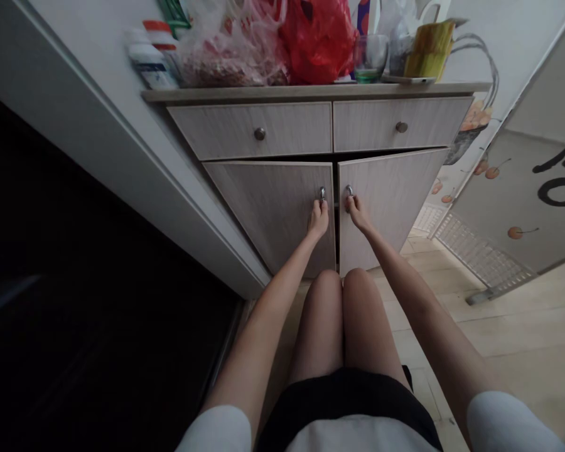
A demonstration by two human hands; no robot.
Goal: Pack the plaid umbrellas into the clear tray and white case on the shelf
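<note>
In the head view a pale wood-grain cabinet stands right in front of my knees. Its left door and right door are slightly ajar, with a dark gap between them and along their top edges. My left hand is closed around the lower end of the left door's metal handle. On the other side of the gap, my right hand grips the right door's metal handle. The cabinet's inside is too dark to make out.
Above the doors are a left drawer and a right drawer, both shut. The cabinet top carries plastic bags, bottles, a glass and a yellow container. A cherry-patterned panel stands at right, a dark doorway at left.
</note>
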